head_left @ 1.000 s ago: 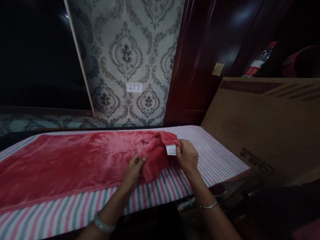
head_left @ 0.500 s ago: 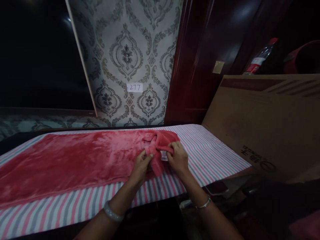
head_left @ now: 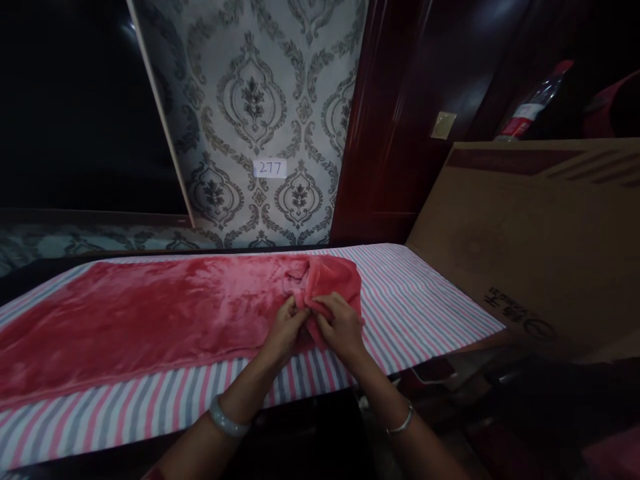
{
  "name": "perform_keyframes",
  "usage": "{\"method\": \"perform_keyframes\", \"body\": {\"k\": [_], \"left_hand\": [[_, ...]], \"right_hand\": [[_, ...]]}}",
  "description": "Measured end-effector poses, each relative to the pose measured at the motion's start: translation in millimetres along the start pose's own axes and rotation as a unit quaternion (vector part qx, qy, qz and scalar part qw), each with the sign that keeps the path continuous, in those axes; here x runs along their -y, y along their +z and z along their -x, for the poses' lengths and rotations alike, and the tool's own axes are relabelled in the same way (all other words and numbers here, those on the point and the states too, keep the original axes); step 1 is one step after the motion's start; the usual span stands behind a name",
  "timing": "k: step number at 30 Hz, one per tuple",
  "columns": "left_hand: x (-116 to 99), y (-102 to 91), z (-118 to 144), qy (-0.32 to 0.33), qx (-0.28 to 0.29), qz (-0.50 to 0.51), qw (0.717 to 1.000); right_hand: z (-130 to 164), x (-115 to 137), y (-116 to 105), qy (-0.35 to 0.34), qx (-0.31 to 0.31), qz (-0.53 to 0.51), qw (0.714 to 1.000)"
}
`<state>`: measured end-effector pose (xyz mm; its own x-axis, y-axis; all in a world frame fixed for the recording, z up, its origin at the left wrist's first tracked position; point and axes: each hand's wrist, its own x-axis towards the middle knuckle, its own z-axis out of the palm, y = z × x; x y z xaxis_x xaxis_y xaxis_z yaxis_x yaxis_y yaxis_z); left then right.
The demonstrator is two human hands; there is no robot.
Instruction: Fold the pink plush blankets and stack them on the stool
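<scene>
A striped cloth [head_left: 425,300] spans the frame's lower half, under a red fleece towel [head_left: 150,313] spread left of centre. At centre, the left hand [head_left: 284,331] and right hand [head_left: 340,327] pinch its bunched right end with closed fingers.

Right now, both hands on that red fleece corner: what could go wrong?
1. Both hands, left hand and right hand, pinch one bunched corner of the red fleece; the fold may come out uneven.
2. The striped cloth underneath could drag and wrinkle.
3. The fleece lies near the front edge, so it may slide off.
</scene>
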<state>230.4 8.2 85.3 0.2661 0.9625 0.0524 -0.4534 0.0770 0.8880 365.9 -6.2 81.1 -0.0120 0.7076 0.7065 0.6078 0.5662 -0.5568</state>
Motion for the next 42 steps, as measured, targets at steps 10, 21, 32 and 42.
{"method": "perform_keyframes", "body": {"k": [10, 21, 32, 42], "left_hand": [[-1.5, 0.6, -4.1, -0.035, 0.015, 0.019, 0.999], [-4.7, -2.2, -10.7, -0.09, 0.011, 0.033, 0.995], [-6.3, 7.0, -9.9, -0.098, 0.011, 0.051, 0.994], [-7.7, 8.0, -9.8, -0.096, 0.019, 0.05, 0.994]], "right_hand": [[9.9, 0.4, -11.2, 0.017, 0.057, -0.045, 0.997], [40.9, -2.3, -27.5, -0.056, 0.072, 0.028, 0.995], [40.7, -11.4, -32.6, -0.075, 0.019, 0.015, 0.997], [34.0, -2.3, -39.2, -0.026, -0.013, -0.04, 0.999]]}}
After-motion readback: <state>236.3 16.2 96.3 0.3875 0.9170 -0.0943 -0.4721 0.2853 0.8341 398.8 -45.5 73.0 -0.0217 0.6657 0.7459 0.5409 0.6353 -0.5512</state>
